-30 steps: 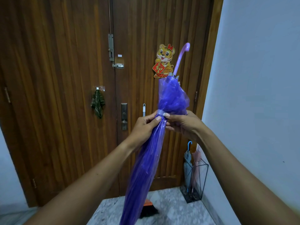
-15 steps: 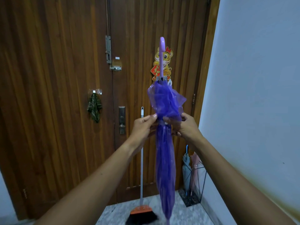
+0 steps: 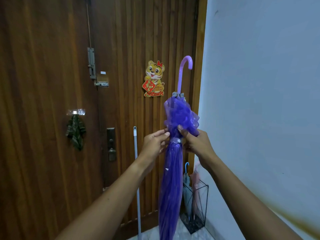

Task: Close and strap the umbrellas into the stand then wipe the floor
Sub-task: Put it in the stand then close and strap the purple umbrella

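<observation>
A closed purple see-through umbrella [image 3: 171, 179] stands nearly upright in front of me, its curved lilac handle [image 3: 184, 70] at the top. A pale strap [image 3: 175, 140] circles its canopy at hand height. My left hand [image 3: 155, 142] pinches the folds on the strap's left side. My right hand [image 3: 196, 142] grips the canopy on the right, thumb pressed just above the strap. A black wire umbrella stand [image 3: 199, 210] sits in the corner on the floor, with a grey umbrella [image 3: 187, 187] and a pink umbrella [image 3: 195, 186] inside.
A dark wooden door [image 3: 52, 101] fills the left and middle. A broom's grey pole [image 3: 137, 179] leans against it. A green cloth [image 3: 75, 134] hangs on a hook and a tiger sticker [image 3: 154, 78] is on the door. A white wall [image 3: 259, 101] is on the right.
The umbrella has tilted slightly so its handle hook now faces right, and it sits further right and lower in view. Both hands stayed at the strap. The broom head has left the view.
</observation>
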Demonstrator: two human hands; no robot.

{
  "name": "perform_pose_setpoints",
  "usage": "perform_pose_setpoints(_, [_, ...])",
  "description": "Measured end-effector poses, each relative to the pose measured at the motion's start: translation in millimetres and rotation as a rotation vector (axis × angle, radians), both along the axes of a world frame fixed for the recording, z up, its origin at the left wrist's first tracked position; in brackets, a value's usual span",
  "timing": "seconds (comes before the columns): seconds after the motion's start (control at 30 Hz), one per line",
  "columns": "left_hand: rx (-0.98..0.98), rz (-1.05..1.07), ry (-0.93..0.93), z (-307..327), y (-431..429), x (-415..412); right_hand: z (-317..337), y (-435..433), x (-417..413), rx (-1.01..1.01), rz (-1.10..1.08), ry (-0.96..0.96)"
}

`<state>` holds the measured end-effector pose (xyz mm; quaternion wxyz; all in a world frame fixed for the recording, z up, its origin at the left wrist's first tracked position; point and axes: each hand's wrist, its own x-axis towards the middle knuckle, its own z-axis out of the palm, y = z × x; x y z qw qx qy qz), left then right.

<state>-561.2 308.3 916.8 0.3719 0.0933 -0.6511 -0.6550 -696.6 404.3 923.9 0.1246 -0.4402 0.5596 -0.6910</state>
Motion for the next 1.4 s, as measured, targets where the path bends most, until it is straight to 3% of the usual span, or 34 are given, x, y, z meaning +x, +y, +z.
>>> perform_pose_setpoints(0.27, [0.003, -0.031, -0.019, -12, -43, -83, -20, -39, -83, 0.081, 0.050, -0.072])
perform_pose_setpoints(0.47, [-0.003, 0.018, -0.043, -11, -80, -192, -14, -65, -191, 0.202, 0.223, 0.010])
perform_pose_setpoints(0.67, [-0.038, 0.028, -0.053, -14, -114, -314, -13, -98, -313, 0.184, 0.088, -0.054])
perform_pose_setpoints(1.0, [0.059, -0.057, -0.103, -46, -169, -422, -62, -160, -415, 0.147, 0.041, -0.254])
perform_pose_setpoints(1.2, [0.020, -0.029, -0.155, -57, -214, -467, -67, -197, -457, 0.264, 0.083, -0.165])
perform_pose_setpoints(1.4, [-0.039, -0.030, -0.204, -70, -276, -514, -71, -247, -500, 0.389, -0.031, -0.044])
